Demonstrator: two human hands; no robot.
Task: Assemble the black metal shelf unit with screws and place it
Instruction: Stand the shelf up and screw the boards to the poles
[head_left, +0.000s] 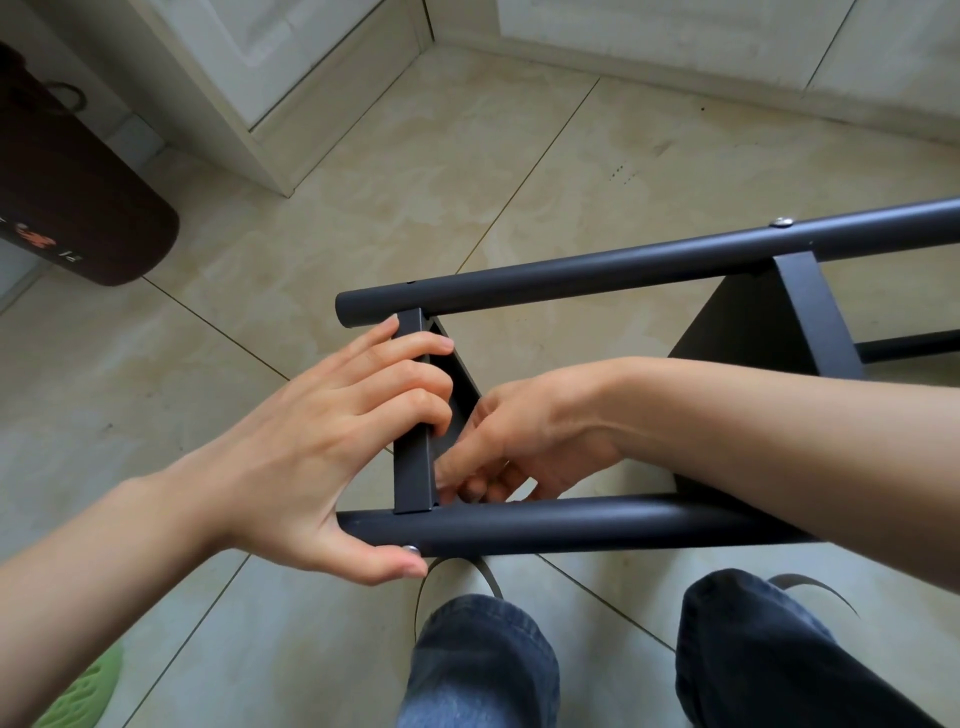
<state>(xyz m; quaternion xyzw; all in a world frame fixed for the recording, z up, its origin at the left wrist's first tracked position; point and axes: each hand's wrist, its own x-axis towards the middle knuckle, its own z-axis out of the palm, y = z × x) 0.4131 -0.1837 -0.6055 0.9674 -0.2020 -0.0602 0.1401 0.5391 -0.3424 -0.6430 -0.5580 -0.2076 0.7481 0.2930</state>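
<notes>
Fingers (415, 374) of the left hand (322, 447) are curling around the end bracket (413, 462) of the black shelf unit (597, 525), lying on its side on the floor, thumb pressing beside the near screw (411, 548). Reaching inside, the right hand (519, 447) is pinching something hidden, probably a nut, which could slip or cross-thread if the bracket shifts.

Beige tiled floor (415, 171), white cabinets (291, 52)

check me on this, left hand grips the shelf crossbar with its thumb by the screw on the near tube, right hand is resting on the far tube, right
Not quite. The head view shows the right hand low inside the frame, fingers at the corner where the crossbar meets the near tube, not on the far tube. The rest holds: the left hand grips the crossbar, thumb by the screw.
</notes>
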